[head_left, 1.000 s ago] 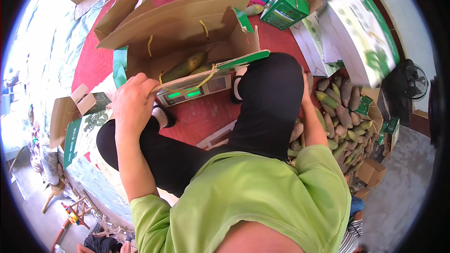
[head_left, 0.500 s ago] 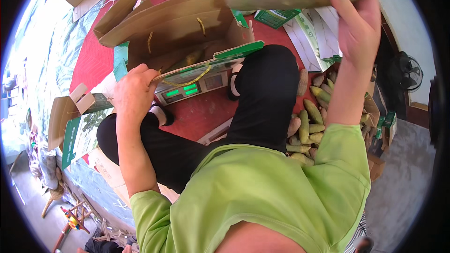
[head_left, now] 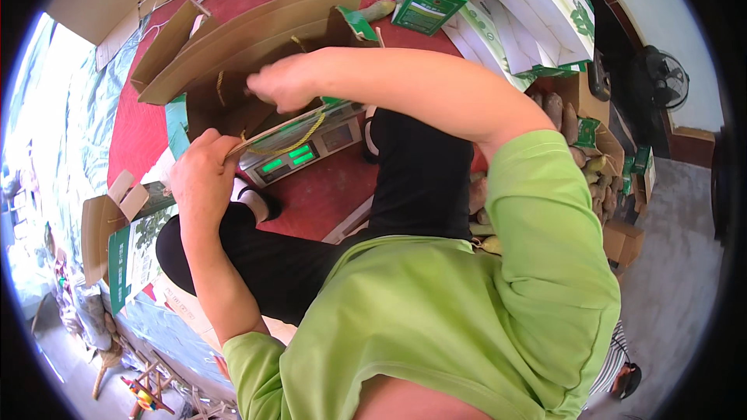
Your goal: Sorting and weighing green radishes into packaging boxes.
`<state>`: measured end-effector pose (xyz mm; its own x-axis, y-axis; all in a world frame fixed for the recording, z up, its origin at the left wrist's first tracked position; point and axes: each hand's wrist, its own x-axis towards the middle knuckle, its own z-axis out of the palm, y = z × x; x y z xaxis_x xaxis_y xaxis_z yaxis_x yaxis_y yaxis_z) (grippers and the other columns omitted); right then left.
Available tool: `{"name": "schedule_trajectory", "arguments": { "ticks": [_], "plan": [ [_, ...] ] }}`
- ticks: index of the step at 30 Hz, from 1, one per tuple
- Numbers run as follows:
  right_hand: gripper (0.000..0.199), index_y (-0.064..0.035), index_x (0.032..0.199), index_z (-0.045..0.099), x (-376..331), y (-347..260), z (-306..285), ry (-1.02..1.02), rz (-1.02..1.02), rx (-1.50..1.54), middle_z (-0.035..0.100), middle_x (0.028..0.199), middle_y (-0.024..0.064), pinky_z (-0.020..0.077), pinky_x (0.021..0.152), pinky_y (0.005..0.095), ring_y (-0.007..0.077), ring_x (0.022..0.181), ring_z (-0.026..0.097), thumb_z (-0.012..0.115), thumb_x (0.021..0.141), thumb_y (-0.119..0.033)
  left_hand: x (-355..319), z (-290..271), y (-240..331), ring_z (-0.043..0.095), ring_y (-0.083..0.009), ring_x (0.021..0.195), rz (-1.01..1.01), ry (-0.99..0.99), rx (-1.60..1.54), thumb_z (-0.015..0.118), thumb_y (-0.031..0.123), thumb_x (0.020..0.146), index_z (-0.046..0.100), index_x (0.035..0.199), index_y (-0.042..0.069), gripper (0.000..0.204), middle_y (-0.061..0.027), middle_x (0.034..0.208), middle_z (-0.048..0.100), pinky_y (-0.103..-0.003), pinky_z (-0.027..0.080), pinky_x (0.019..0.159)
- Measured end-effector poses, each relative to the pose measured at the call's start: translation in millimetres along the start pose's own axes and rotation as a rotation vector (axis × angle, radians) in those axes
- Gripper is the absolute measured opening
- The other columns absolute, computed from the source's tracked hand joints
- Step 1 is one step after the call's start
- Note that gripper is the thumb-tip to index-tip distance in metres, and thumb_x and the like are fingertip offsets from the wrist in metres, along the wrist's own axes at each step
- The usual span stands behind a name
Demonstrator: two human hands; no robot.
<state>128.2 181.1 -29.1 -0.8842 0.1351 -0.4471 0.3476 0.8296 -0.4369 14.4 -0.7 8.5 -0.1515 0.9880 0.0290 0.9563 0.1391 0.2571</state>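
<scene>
An open cardboard gift box (head_left: 249, 35) with yellow rope handles stands before me on a digital scale (head_left: 289, 162) with lit green figures. My left hand (head_left: 204, 177) grips the top edge of the box's near flap at its left corner, fingers closed on it. My right hand (head_left: 286, 84) reaches over the near wall into the box's opening. It is smeared by motion, its fingers are partly hidden, and whatever it may hold does not show. Long green-brown vegetables (head_left: 570, 123) are heaped to the right of my knee, partly behind my right arm.
Green-and-white boxes (head_left: 537, 12) stand at the far right, beside a smaller green box (head_left: 430, 1). One vegetable (head_left: 377, 10) lies behind the open box. A black fan (head_left: 661, 78) stands near the right wall. Another opened carton (head_left: 105, 233) is at my left knee.
My right hand has swung down and left from the upper right into the box. The large vegetable it held is out of sight. My left hand keeps its hold on the flap.
</scene>
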Motion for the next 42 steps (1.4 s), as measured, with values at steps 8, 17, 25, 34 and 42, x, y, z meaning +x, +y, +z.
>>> {"name": "schedule_trajectory", "arguments": {
  "ticks": [8,17,25,34,42],
  "plan": [
    [0.044,-0.0055,0.129,0.054,-31.5,19.2,-16.6,0.317,-0.186,0.281,0.066,0.107,0.0150,0.0493,0.085,0.0379,0.0282,0.098,0.063,0.060,0.087,-0.014,0.1,1.5,1.3,0.060,-0.0313,0.077,-0.033,-0.026,-0.033,0.063,0.013,0.081,0.069,0.089,0.011,0.010,-0.0079,0.081,0.058,-0.041,0.046,0.065],
    [0.037,-0.0069,0.125,0.057,-206.3,134.4,32.8,0.989,0.302,0.748,0.067,0.108,0.0064,0.0496,0.078,0.0285,0.0151,0.093,0.062,0.058,0.090,-0.018,2.5,3.2,5.3,0.059,-0.0319,0.075,-0.006,-0.023,-0.077,0.062,0.009,0.083,0.069,0.095,0.009,0.013,-0.0101,0.081,0.056,-0.038,0.046,0.065],
    [0.039,-0.0125,0.115,0.064,-268.6,217.8,315.5,0.690,1.117,0.440,0.066,0.111,0.0119,0.0494,0.087,0.0429,0.0355,0.105,0.060,0.070,0.078,-0.023,5.2,6.9,0.9,0.057,-0.0321,0.073,0.010,-0.012,-0.027,0.064,0.011,0.083,0.067,0.094,0.006,0.013,-0.0113,0.078,0.053,-0.037,0.044,0.063],
    [0.061,-0.0219,0.131,0.049,-316.6,134.6,412.9,0.031,1.527,0.378,0.052,0.131,0.0055,0.0420,0.098,0.0535,0.0316,0.127,0.043,0.071,0.075,-0.033,5.3,3.1,4.5,0.058,-0.0329,0.074,-0.035,-0.049,-0.038,0.063,0.010,0.083,0.067,0.093,0.006,0.012,-0.0116,0.078,0.053,-0.038,0.044,0.065],
    [0.027,-0.0101,0.108,0.052,-297.5,124.7,441.0,0.219,1.350,0.330,0.057,0.114,0.0179,0.0476,0.089,0.0471,0.0397,0.106,0.056,0.057,0.083,-0.017,5.4,3.4,3.6,0.061,-0.0316,0.077,-0.010,-0.021,-0.058,0.064,0.009,0.079,0.070,0.090,0.010,0.013,-0.0088,0.081,0.059,-0.038,0.047,0.065]
  ]
}}
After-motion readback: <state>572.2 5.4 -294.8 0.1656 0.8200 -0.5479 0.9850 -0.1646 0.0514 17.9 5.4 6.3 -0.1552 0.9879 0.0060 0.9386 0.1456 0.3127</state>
